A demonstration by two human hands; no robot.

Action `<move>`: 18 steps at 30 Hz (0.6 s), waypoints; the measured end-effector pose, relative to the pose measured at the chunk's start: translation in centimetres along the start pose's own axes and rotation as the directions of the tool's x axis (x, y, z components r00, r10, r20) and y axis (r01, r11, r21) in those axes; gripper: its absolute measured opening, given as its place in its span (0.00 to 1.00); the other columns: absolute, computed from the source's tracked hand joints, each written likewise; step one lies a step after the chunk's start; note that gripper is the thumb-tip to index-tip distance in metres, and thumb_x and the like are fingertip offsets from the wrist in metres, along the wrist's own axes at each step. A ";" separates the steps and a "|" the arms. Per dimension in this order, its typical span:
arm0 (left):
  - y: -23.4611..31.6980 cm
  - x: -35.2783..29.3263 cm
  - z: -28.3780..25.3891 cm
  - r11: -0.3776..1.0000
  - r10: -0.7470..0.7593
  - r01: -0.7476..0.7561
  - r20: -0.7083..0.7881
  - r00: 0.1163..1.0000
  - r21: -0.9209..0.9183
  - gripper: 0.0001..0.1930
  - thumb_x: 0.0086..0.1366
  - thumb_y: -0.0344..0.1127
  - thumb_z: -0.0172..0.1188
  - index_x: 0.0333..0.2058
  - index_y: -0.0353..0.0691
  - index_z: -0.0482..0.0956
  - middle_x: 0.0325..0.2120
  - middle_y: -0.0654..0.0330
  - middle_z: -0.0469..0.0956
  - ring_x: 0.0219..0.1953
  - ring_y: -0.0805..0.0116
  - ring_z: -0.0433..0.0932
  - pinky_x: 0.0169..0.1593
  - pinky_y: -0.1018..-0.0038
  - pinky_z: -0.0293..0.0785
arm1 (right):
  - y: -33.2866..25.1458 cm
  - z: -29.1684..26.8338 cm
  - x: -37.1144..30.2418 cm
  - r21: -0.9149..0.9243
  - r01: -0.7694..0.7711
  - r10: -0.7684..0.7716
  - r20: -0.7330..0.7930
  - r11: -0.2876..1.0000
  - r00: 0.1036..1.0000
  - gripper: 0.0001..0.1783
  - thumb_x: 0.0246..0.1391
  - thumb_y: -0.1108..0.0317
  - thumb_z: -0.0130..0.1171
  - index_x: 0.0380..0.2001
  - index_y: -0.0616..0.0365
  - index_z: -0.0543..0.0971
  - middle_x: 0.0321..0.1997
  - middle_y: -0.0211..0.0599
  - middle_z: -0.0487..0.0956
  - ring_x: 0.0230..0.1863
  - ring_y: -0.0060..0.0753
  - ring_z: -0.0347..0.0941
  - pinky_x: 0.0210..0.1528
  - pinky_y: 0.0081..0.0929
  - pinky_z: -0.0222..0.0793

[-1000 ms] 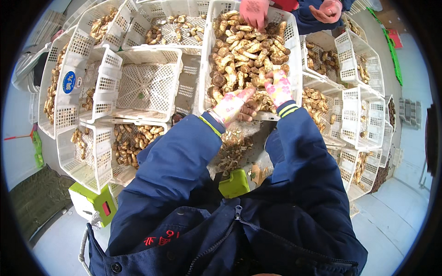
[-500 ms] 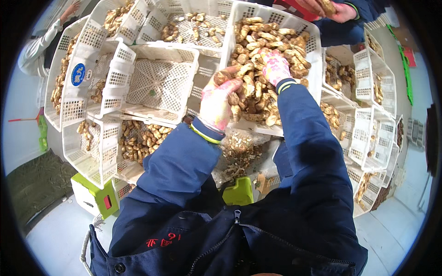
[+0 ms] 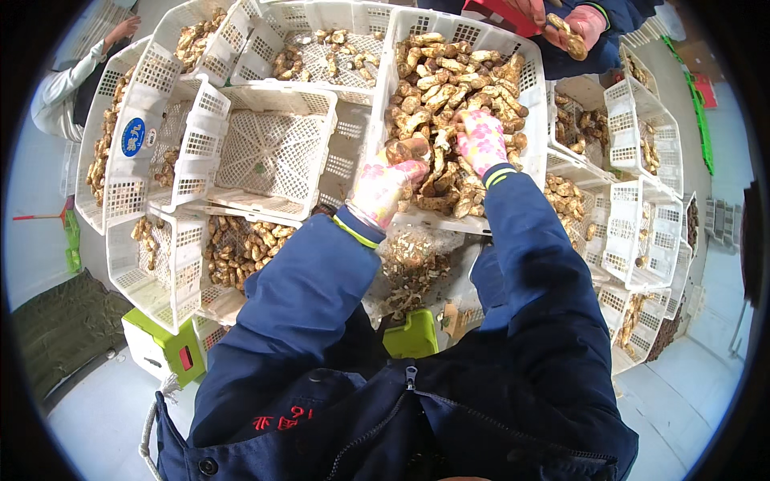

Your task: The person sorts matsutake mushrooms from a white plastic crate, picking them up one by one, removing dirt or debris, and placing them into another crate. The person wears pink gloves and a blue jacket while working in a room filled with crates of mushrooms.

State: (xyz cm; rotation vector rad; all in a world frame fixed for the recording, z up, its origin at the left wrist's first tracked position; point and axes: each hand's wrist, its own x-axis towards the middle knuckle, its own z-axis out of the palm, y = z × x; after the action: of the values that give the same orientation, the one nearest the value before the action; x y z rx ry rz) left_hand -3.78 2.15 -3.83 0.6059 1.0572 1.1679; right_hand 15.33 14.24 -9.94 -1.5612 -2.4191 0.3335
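A white perforated crate [image 3: 535, 88] full of brown-and-cream mushrooms [image 3: 449, 72] lies in front of me. My left hand [image 3: 379, 191], in a pink-and-white glove, is closed round a thick-stemmed mushroom [image 3: 407, 150] over the crate's left edge. My right hand [image 3: 483, 144], in a pink flowered glove, reaches into the heap. Its fingers bend down among the mushrooms, and their tips are hidden, so I cannot tell whether it grips one.
A near-bare white crate [image 3: 277, 152] stands to the left, with other mushroom crates around both sides. Across from me, a person's gloved hand [image 3: 587, 26] holds a mushroom [image 3: 568, 38] beside a red object [image 3: 499, 18]. Mushroom scraps [image 3: 413, 264] lie below my wrists.
My right hand has moved nearer to me over the heap. The left hand still holds its mushroom. The other person's mushroom has come lower into view. The whole view has shifted slightly.
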 end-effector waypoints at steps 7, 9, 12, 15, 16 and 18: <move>0.0 0.1 1.2 0.960 -0.053 0.095 0.162 0.985 -0.262 0.31 0.57 0.26 0.54 0.60 0.37 0.57 0.50 0.55 0.70 0.48 0.66 0.72 0.52 0.69 0.70 | -2.4 -8.8 -2.1 0.760 -0.142 0.099 0.102 0.634 0.990 0.18 0.52 0.68 0.56 0.46 0.61 0.73 0.41 0.41 0.78 0.44 0.31 0.74 0.46 0.26 0.68; 0.5 -0.1 1.5 0.897 -0.065 0.176 0.273 0.960 -0.405 0.33 0.59 0.28 0.53 0.62 0.38 0.53 0.49 0.52 0.71 0.48 0.63 0.73 0.51 0.64 0.71 | -4.8 -11.1 -1.7 0.750 -0.068 -0.184 0.248 0.657 0.951 0.19 0.54 0.66 0.55 0.48 0.61 0.72 0.45 0.42 0.77 0.48 0.33 0.73 0.50 0.27 0.67; 1.4 -0.5 1.1 0.846 -0.107 0.285 0.379 0.919 -0.451 0.30 0.60 0.29 0.50 0.61 0.38 0.54 0.45 0.49 0.72 0.43 0.59 0.75 0.48 0.57 0.74 | -3.3 -11.0 1.0 0.631 -0.058 0.027 0.059 0.774 0.998 0.20 0.54 0.66 0.54 0.51 0.58 0.72 0.51 0.42 0.75 0.50 0.35 0.73 0.52 0.28 0.67; 1.2 0.2 -0.1 0.837 -0.047 0.209 0.315 0.948 -0.506 0.29 0.59 0.27 0.48 0.60 0.37 0.55 0.40 0.51 0.73 0.42 0.58 0.75 0.50 0.57 0.73 | 3.2 -6.7 3.2 0.087 -0.265 0.267 -0.015 0.960 0.964 0.19 0.52 0.68 0.53 0.49 0.51 0.74 0.51 0.42 0.75 0.52 0.43 0.71 0.56 0.30 0.66; 1.5 0.6 -0.7 0.813 -0.003 0.140 0.236 0.972 -0.565 0.28 0.57 0.26 0.48 0.59 0.37 0.58 0.39 0.52 0.73 0.44 0.58 0.74 0.51 0.55 0.71 | 4.1 -4.9 3.4 -0.066 -0.145 0.146 0.020 0.987 0.989 0.20 0.51 0.70 0.53 0.50 0.48 0.74 0.53 0.41 0.73 0.55 0.42 0.68 0.58 0.32 0.63; 3.4 1.1 -1.5 0.714 0.040 0.005 0.048 0.998 -0.700 0.27 0.54 0.27 0.50 0.56 0.38 0.62 0.43 0.53 0.71 0.51 0.55 0.69 0.57 0.49 0.64 | 3.3 -2.9 3.2 -0.163 0.008 0.011 0.115 0.987 0.993 0.25 0.49 0.72 0.51 0.52 0.42 0.73 0.59 0.38 0.68 0.64 0.39 0.57 0.63 0.40 0.54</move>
State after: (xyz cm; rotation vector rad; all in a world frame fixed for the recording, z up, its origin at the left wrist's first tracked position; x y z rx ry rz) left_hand -6.60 4.07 -1.95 0.0372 0.4751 1.4422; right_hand 17.84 18.69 -8.03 -1.6529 -2.5927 0.2363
